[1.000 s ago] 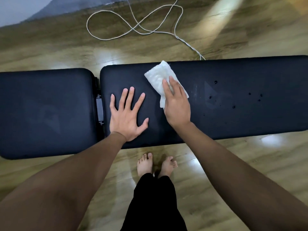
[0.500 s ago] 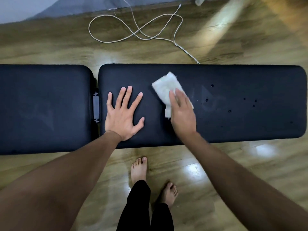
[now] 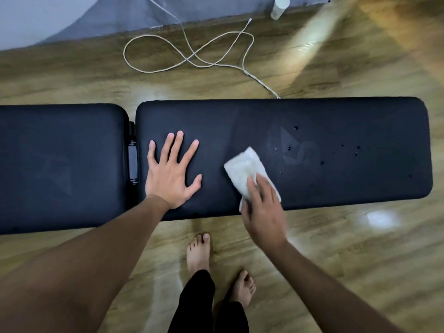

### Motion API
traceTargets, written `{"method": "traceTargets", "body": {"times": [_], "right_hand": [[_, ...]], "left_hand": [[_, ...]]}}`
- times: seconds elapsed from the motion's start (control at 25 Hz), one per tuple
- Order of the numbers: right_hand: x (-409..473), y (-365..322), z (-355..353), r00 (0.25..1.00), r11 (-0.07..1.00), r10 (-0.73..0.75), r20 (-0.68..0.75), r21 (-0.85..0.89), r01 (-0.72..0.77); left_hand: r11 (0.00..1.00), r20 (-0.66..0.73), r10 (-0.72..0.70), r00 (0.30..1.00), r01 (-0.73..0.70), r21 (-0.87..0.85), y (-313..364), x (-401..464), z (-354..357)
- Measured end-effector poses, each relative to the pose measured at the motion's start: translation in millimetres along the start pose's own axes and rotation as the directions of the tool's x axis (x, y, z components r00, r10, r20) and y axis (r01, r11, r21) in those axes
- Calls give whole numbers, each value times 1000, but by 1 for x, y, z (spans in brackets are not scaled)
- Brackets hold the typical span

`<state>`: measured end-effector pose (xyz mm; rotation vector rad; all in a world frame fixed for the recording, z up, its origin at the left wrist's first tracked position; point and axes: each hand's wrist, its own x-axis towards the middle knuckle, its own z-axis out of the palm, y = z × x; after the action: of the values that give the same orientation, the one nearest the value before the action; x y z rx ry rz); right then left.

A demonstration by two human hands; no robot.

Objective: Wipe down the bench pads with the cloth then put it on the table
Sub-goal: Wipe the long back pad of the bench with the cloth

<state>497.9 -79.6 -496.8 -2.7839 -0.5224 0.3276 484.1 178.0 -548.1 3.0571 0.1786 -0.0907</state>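
Observation:
A black bench lies across the floor with a long right pad [image 3: 336, 131] and a shorter left pad [image 3: 60, 164], split by a narrow hinge gap. My right hand [image 3: 264, 207] presses a folded white cloth [image 3: 242, 169] flat onto the long pad near its front edge, fingers fairly straight on top of it. My left hand [image 3: 170, 174] rests flat with spread fingers on the long pad's left end. Small water droplets [image 3: 322, 162] dot the pad to the right of the cloth.
A white cable [image 3: 192, 56] loops on the wooden floor behind the bench. A white bottle [image 3: 278, 7] stands by the grey wall base at the top. My bare feet [image 3: 199, 253] stand on the floor just in front of the bench.
My right hand has dragged the cloth toward the pad's front edge and to the right. My left hand stays planted on the pad. The view has shifted, so the bench's right end shows.

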Motion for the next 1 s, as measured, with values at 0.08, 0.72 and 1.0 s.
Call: {"method": "traceTargets", "body": {"times": [0.08,0.72,1.0], "right_hand": [[-17,2,8,1000,1000,-7,8,20,7],[144,51,-25,990,989,-141,1,-35,141],[13,93,-18,953,955,-273,133,-79,285]], "left_hand": [[1000,10,-3,1000,3,9,0,2,-2],[998,-8,1,1000,-1,65,5,3,-6],[982,-8,-158,987,156,-103,117,77,-19]]}}
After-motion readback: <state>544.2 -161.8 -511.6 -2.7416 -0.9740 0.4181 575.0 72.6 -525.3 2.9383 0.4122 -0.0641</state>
